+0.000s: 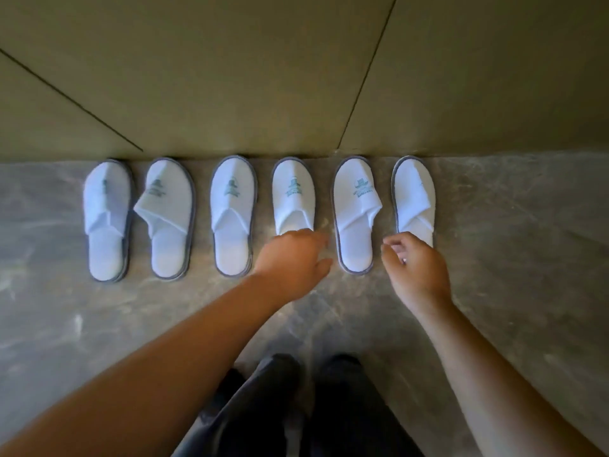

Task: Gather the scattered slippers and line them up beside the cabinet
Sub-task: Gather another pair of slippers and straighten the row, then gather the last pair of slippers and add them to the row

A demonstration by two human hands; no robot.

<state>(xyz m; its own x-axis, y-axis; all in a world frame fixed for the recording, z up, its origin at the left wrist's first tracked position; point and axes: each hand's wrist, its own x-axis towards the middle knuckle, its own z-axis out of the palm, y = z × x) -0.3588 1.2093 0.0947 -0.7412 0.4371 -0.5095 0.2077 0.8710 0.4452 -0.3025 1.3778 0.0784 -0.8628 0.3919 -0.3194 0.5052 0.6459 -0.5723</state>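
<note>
Several white slippers with grey soles and green logos stand in a row, toes against the base of the cabinet [230, 94]. My left hand [293, 262] lies over the heel of the third slipper from the right [293, 199] and hides it. Its fingers are spread and blurred, pointing right over the floor gap. The neighbouring slipper [356, 219] lies untouched between my hands. My right hand [415, 268] is curled at the heel of the far-right slipper [413, 196], with a bit of white showing between thumb and fingers.
Grey marbled floor [527, 258] extends left, right and toward me. The leftmost slipper [105, 219] sits near a cabinet panel seam. My dark-trousered legs and shoes [296, 407] are at the bottom centre, close behind the row.
</note>
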